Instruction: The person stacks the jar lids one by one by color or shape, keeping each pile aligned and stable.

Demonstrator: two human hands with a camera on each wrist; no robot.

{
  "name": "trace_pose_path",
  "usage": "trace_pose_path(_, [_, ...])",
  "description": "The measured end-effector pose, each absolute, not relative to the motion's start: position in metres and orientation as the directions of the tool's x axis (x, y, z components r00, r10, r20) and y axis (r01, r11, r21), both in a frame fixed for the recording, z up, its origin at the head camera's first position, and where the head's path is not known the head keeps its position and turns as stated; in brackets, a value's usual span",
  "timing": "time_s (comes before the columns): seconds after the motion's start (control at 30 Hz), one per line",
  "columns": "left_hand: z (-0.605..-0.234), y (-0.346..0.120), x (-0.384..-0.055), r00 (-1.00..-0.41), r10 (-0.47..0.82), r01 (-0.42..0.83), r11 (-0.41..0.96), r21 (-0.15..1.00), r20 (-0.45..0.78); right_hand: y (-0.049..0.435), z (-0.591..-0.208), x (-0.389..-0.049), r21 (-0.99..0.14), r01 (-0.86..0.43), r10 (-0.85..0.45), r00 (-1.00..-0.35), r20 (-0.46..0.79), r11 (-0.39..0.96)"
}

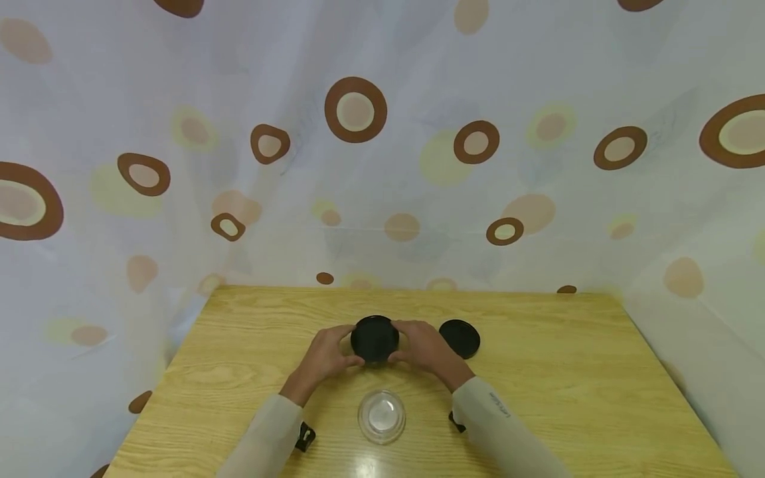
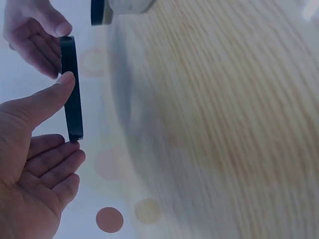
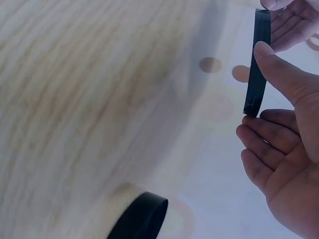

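Observation:
A round, shallow black dish (image 1: 374,340) with a low rim is held between both hands. My left hand (image 1: 327,353) grips its left side, thumb at the near rim and fingers at the far rim. The right hand (image 1: 423,345) has the opposite side in the same way. In the left wrist view the dish (image 2: 73,94) shows edge-on, raised off the wooden table. The right wrist view also shows its thin side (image 3: 256,69) between thumb and fingertips. Nearer to me, a clear glass bowl (image 1: 382,416) stands between the forearms.
A second round black dish (image 1: 460,339) lies on the wooden table (image 1: 568,372), just right of the right hand. Black wrist mounts (image 1: 305,437) show by both sleeves. Behind the table and along its sides hangs a white sheet (image 1: 382,252) with brown and yellow spots.

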State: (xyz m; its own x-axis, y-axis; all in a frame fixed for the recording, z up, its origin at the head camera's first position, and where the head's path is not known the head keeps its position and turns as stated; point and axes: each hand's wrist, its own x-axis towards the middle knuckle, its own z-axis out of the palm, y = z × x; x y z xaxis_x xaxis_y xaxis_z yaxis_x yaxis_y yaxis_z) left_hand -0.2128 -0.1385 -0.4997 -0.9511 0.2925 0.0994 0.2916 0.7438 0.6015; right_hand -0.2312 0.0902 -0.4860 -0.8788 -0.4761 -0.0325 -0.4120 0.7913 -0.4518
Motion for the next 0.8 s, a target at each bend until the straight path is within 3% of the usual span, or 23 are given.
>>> trace_pose_path(0.8, [-0.483,-0.11,-0.201,-0.927,0.345,0.36,0.71,0.606,0.148,0.122,-0.468,-0.212,-0.438,-0.434,-0.461,-0.886,0.049,0.787])
